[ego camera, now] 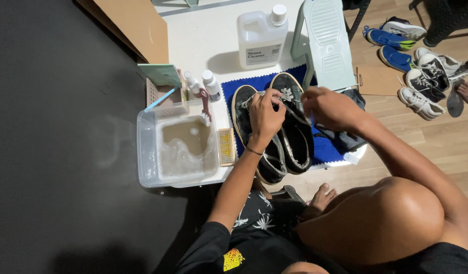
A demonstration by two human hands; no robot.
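Working the laces, I have both hands on the right-hand black shoe [294,122], which lies beside its mate [249,129] on the blue cloth [325,147]. My left hand [267,112] pinches the white lace; my right hand [329,107] grips the shoe's edge. I'd judge steady, even pulls best, well away from the tub [148,152] of soapy water.

Left hand [266,114] hides shoe [254,134] laces; bare foot [467,91] cut by right edge.
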